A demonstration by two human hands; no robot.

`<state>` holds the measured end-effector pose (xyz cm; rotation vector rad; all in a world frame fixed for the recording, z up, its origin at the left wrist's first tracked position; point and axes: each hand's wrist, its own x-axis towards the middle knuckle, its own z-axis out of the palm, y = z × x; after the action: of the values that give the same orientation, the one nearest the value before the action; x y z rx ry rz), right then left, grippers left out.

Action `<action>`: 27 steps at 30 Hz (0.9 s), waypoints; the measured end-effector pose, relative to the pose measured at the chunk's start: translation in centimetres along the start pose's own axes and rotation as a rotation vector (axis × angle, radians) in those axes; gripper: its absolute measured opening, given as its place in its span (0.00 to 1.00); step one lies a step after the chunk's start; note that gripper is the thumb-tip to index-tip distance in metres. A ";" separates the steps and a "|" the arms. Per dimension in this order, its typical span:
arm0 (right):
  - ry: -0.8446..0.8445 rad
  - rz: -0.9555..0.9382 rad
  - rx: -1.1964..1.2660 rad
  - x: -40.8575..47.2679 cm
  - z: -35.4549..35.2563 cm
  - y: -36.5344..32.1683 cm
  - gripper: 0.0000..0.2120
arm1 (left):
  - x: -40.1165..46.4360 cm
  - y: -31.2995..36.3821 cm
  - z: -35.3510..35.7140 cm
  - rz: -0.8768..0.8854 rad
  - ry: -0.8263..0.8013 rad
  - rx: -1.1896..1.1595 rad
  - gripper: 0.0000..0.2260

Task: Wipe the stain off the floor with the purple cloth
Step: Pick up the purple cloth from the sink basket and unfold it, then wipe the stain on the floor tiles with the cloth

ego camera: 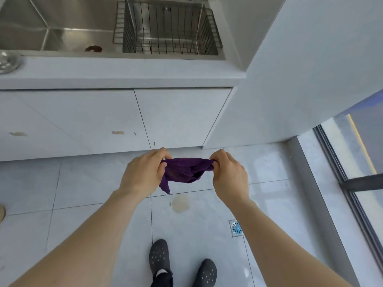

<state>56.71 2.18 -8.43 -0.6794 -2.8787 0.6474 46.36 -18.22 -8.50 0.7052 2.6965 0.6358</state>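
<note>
The purple cloth hangs bunched in the air between my two hands, above the floor. My left hand pinches its left end and my right hand pinches its right end. A loose corner dangles down on the left side. Below the cloth, a pale brown stain lies on the light grey tiled floor, just right of a tile joint. The cloth is not touching the stain.
White cabinet doors stand right ahead under a counter with a steel sink and a wire rack. A floor drain sits right of the stain. My dark shoes are near the bottom edge. A glass door frame runs along the right.
</note>
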 end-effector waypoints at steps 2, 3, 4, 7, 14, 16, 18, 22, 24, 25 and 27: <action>-0.029 0.011 -0.001 -1.4 2.9 1.3 0.10 | -0.5 -1.7 3.0 -0.020 -0.025 -0.006 0.08; -0.043 0.021 -0.002 -2.0 4.4 2.1 0.11 | -0.8 -2.4 4.5 -0.025 -0.043 -0.010 0.07; -0.053 0.035 0.000 -2.7 5.8 2.9 0.11 | -1.1 -3.2 6.1 -0.027 -0.062 -0.015 0.07; -0.072 0.067 0.019 -4.7 10.4 5.3 0.10 | -2.0 -5.6 11.1 -0.047 -0.107 -0.031 0.06; -0.089 0.120 0.045 -9.6 21.6 12.0 0.09 | -4.2 -10.1 24.1 -0.131 -0.193 -0.063 0.06; -0.095 0.152 0.045 -11.2 24.8 14.4 0.09 | -4.7 -11.3 28.1 -0.136 -0.215 -0.074 0.06; -0.102 0.175 0.031 -12.8 28.2 16.9 0.10 | -5.3 -12.7 32.3 -0.114 -0.242 -0.080 0.06; -0.121 0.154 -0.001 -15.0 35.3 21.9 0.13 | -5.7 -15.9 40.5 -0.102 -0.312 -0.070 0.05; -0.134 0.145 -0.023 -15.5 39.0 24.2 0.15 | -5.4 -17.6 44.4 -0.100 -0.328 -0.067 0.05; -0.133 0.146 -0.026 -15.6 40.8 25.1 0.16 | -5.1 -18.5 46.1 -0.091 -0.336 -0.062 0.05; -0.124 0.140 -0.031 -15.7 44.4 26.8 0.17 | -4.5 -20.2 49.3 -0.072 -0.343 -0.050 0.05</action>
<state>72.45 -0.07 -60.24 -0.8821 -2.9806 0.6861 60.44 -19.51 -60.11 0.6364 2.3706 0.5104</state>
